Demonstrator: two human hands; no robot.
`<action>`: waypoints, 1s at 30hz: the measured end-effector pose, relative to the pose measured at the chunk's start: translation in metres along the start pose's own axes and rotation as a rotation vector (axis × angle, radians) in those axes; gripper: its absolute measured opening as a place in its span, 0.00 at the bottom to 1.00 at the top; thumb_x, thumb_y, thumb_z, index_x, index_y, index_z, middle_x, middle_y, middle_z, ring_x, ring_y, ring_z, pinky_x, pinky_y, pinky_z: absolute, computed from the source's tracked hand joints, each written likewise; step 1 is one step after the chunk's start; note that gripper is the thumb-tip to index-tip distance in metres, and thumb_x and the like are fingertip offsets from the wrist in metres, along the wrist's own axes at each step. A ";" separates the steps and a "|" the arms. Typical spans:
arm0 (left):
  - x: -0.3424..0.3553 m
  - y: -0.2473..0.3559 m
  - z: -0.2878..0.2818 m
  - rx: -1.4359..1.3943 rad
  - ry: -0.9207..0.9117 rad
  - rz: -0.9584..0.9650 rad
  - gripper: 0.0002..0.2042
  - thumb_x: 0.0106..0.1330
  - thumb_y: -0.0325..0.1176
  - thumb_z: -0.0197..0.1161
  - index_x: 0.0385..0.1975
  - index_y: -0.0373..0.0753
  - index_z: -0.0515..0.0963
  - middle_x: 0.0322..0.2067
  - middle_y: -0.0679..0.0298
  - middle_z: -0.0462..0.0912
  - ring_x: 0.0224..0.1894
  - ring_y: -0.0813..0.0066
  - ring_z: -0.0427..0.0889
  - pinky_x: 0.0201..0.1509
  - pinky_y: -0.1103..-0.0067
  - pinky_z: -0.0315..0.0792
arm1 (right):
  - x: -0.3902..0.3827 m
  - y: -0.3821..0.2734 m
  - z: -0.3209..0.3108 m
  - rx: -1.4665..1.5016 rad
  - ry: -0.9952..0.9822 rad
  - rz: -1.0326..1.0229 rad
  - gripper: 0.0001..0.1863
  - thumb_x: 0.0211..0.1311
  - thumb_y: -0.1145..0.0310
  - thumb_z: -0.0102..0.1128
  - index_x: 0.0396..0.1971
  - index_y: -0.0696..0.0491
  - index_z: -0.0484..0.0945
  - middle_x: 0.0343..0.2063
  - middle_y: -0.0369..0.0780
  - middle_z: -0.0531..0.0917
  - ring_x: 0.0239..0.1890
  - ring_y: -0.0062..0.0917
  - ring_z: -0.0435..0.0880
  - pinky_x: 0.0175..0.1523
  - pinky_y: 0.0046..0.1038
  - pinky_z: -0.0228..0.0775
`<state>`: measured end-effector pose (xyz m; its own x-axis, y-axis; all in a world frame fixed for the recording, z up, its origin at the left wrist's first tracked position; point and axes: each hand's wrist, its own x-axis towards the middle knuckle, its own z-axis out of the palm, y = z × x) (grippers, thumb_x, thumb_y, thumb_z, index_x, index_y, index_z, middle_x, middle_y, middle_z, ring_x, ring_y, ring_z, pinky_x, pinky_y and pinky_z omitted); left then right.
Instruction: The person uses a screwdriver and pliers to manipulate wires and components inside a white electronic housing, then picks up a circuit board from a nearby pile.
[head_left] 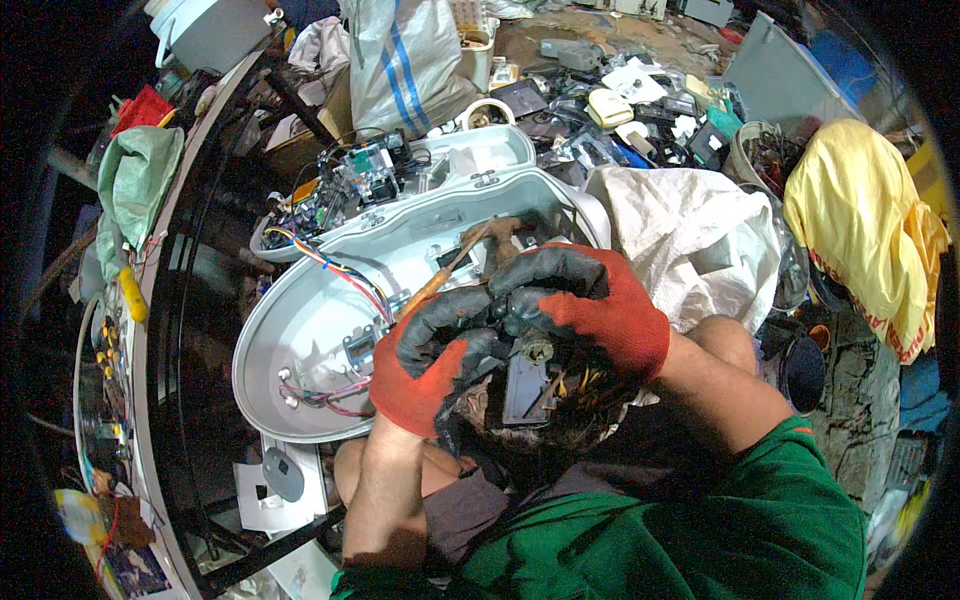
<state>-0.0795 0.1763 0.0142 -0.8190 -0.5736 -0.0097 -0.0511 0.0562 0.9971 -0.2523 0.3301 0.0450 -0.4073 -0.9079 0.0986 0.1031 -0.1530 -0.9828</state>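
Note:
My left hand (430, 355) and my right hand (585, 305), in red gloves with black palms, are close together with fingers curled round something dark that I cannot make out. Just below them is a dark box (523, 385) with loose wires and small parts, over my lap. Behind my hands lies an open light-grey housing (280, 345) with coloured wires (345, 285) and small metal fittings. An orange-handled tool (425, 290) and a brownish tool (503, 232) rest in it, partly hidden by my gloves.
Electronic boards (370, 165) fill a second grey shell behind. A scrap electronics pile (620, 115), striped sack (390, 70), white sack (680, 230) and yellow bag (850, 220) surround me. At left stands a dark-framed table (185, 330) with a green cloth (140, 185) and yellow-handled tool (132, 292).

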 end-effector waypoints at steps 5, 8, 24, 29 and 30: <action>-0.001 0.000 -0.005 0.080 -0.022 0.139 0.18 0.56 0.20 0.62 0.49 0.31 0.75 0.36 0.62 0.82 0.32 0.80 0.78 0.38 0.83 0.72 | -0.002 0.003 -0.005 -0.058 -0.039 0.063 0.18 0.54 0.66 0.65 0.44 0.57 0.79 0.35 0.34 0.82 0.38 0.16 0.77 0.45 0.23 0.71; -0.002 0.003 0.001 -0.022 -0.012 0.113 0.17 0.55 0.19 0.61 0.46 0.30 0.76 0.38 0.60 0.82 0.36 0.78 0.79 0.43 0.82 0.73 | -0.002 -0.003 -0.002 0.001 -0.054 0.036 0.18 0.55 0.67 0.64 0.45 0.57 0.78 0.34 0.33 0.82 0.36 0.15 0.76 0.43 0.21 0.70; 0.006 0.008 0.004 -0.276 -0.105 0.073 0.14 0.57 0.29 0.69 0.41 0.33 0.78 0.41 0.59 0.81 0.43 0.71 0.80 0.51 0.75 0.73 | 0.001 0.011 -0.005 0.110 -0.092 0.081 0.17 0.58 0.68 0.62 0.46 0.57 0.78 0.40 0.35 0.82 0.42 0.17 0.77 0.50 0.22 0.69; 0.006 0.004 0.004 -0.372 -0.140 0.062 0.13 0.57 0.29 0.70 0.39 0.33 0.77 0.42 0.58 0.80 0.42 0.71 0.80 0.48 0.75 0.75 | 0.001 -0.003 -0.010 0.098 -0.187 0.122 0.17 0.56 0.70 0.63 0.46 0.57 0.78 0.40 0.35 0.82 0.42 0.17 0.77 0.49 0.23 0.69; 0.006 0.003 0.003 -0.356 -0.143 0.088 0.13 0.57 0.30 0.69 0.39 0.33 0.77 0.41 0.58 0.80 0.42 0.71 0.80 0.46 0.76 0.75 | 0.001 -0.006 -0.011 0.109 -0.217 0.132 0.17 0.56 0.70 0.63 0.46 0.56 0.78 0.40 0.35 0.82 0.42 0.17 0.77 0.49 0.23 0.70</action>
<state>-0.0862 0.1762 0.0171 -0.8842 -0.4580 0.0915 0.2034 -0.2013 0.9582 -0.2635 0.3347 0.0489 -0.1812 -0.9834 0.0130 0.2447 -0.0578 -0.9679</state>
